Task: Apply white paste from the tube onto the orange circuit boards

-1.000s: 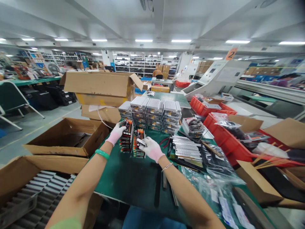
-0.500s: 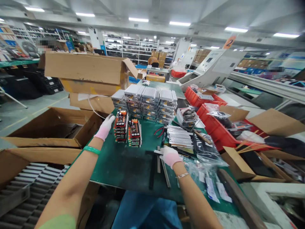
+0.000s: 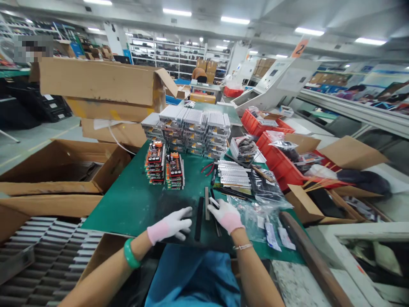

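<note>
Both my hands wear white and pink gloves and rest at the near edge of the green mat (image 3: 134, 200). My left hand (image 3: 171, 224) lies with its fingers stretched out, the tips just left of a black strip (image 3: 198, 218) lying flat on the mat. My right hand (image 3: 226, 214) is curled, its fingers pinching a thin strip (image 3: 213, 203) beside a grey metal bar (image 3: 206, 198). Two stacks of red circuit boards (image 3: 164, 165) stand further back on the mat, apart from both hands.
A block of stacked finned metal modules (image 3: 190, 130) fills the mat's far end. Silver strips (image 3: 232, 174), clear bags (image 3: 266, 221) and red bins (image 3: 281, 164) lie to the right. Open cardboard boxes (image 3: 60, 166) and a tray of dark ribbed parts (image 3: 47, 251) stand at left.
My left hand left the circuit board stacks and came down to the mat's near edge by the black strip. My right hand drew a little nearer. The view tilted downward.
</note>
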`<state>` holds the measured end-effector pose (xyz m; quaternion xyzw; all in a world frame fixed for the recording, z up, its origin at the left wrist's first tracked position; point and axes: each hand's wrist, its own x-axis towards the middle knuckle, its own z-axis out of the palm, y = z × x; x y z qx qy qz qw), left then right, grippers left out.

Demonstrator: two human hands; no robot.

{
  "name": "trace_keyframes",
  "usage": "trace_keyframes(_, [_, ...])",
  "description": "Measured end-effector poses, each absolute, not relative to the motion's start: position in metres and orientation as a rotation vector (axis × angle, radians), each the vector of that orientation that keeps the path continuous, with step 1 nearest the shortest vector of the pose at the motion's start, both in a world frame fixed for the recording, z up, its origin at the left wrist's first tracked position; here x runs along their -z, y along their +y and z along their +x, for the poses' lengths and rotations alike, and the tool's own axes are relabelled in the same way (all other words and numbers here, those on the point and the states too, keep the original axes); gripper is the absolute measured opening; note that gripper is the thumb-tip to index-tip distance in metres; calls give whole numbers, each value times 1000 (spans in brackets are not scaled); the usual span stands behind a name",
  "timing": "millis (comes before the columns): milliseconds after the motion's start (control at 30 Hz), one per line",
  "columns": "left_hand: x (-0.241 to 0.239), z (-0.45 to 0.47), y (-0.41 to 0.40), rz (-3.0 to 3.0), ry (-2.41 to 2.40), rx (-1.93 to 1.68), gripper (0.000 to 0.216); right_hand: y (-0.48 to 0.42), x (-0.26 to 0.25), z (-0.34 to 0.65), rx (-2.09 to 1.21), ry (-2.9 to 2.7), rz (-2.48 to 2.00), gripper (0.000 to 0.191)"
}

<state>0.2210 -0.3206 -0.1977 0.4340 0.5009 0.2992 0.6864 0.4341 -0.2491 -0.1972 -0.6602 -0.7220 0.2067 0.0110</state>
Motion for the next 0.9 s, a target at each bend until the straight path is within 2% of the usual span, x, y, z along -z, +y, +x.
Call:
trace_keyframes(100, [212,242,-319,824,1108,-731,82,-259,200,414,-640,-2333,-1955,28])
trace_keyframes(167, [212,247,-323,757,1148,-770,85,-268,203,404,-639,-2374,-1888,26])
trace_keyframes(300, [206,229,-346,750,1098,-811,68,-283,209,399,-638,-2392,-1815,36])
trace_keyframes(400, [213,209,-372,822,1123,-606,49,-288,212,399,-641,-2399,-1805,39])
trace_keyframes(500, [232,201,-391,671,1120,-451,53,-295,211,390,-655,-2455,-1741,39])
trace_keyframes(700, [260,209,-402,176,997,-736,68,-336,209,353,-751,-2654,-1406,35])
trace_keyframes(900, [252,193,-432,312,1138,-993,49,-358,205,335,-944,-2798,-1000,21])
